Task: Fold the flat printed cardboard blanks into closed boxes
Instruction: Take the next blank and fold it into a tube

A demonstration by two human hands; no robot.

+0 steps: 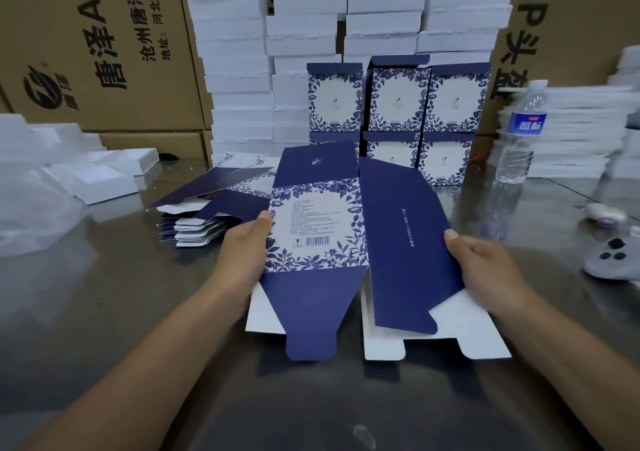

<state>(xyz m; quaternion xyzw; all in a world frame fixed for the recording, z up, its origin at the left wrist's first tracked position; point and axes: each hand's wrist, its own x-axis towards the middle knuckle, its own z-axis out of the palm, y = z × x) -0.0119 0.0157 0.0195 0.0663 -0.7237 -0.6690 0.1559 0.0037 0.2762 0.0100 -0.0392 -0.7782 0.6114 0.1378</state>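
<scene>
On the steel table [104,295], white boxes [239,70] stack up at twelve o'clock, folded printed boxes [398,99] before them. The half-opened cardboard blank [318,229] is at centre; the left hand [242,250] pinches its nine o'clock edge, the right hand [485,267] grips its three o'clock panel

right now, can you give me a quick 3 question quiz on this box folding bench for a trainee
1. True or false: the left hand and the right hand both grip one cardboard blank.
2. The pile of flat blanks lies: A) left of that blank, B) right of it, C) under it.
3. Fill in: the water bottle stands to the ___ of the folded boxes.
Key: 1 true; 2 A; 3 right.
</scene>
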